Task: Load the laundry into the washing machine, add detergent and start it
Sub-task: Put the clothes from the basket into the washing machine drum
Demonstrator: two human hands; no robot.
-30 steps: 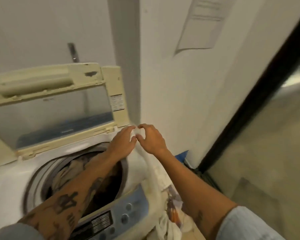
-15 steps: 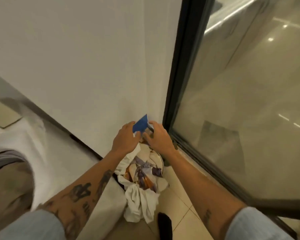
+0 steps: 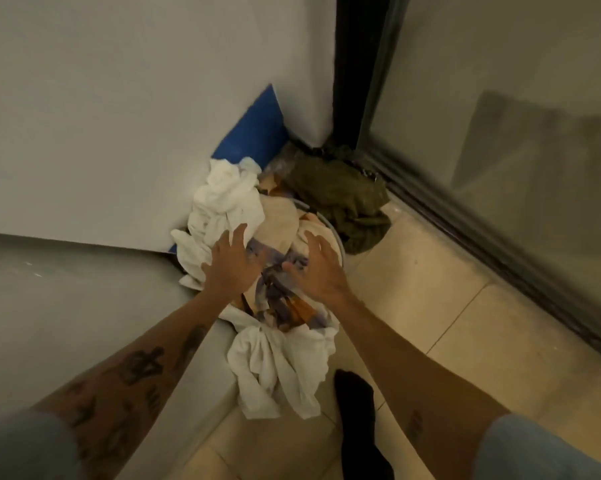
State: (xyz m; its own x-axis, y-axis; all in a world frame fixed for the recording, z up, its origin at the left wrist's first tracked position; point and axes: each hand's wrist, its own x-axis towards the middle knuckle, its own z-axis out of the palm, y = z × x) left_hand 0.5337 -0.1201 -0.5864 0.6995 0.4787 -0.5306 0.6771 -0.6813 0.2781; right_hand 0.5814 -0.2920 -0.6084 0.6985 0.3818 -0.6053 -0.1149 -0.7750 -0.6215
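Note:
A heap of laundry fills a basket [image 3: 337, 242] on the floor beside the washing machine [image 3: 84, 313]. White cloths [image 3: 229, 202] lie at the top left of the heap and hang over the near rim [image 3: 278, 368]. A patterned purple and orange garment [image 3: 285, 306] sits in the middle. My left hand [image 3: 231, 263] and my right hand [image 3: 318, 268] hover just over this garment with fingers spread, holding nothing. The machine's drum and lid are out of view; only its white side shows at the left.
An olive green garment [image 3: 347, 199] lies on the floor in the corner behind the basket. A blue panel [image 3: 254, 129] leans on the white wall. A dark-framed glass door [image 3: 499, 133] runs along the right. My foot in a black sock [image 3: 357, 424] stands on the tiled floor.
The view swung from the open machine down to the basket. Both hands moved from the machine's rim to the laundry heap and spread open above it.

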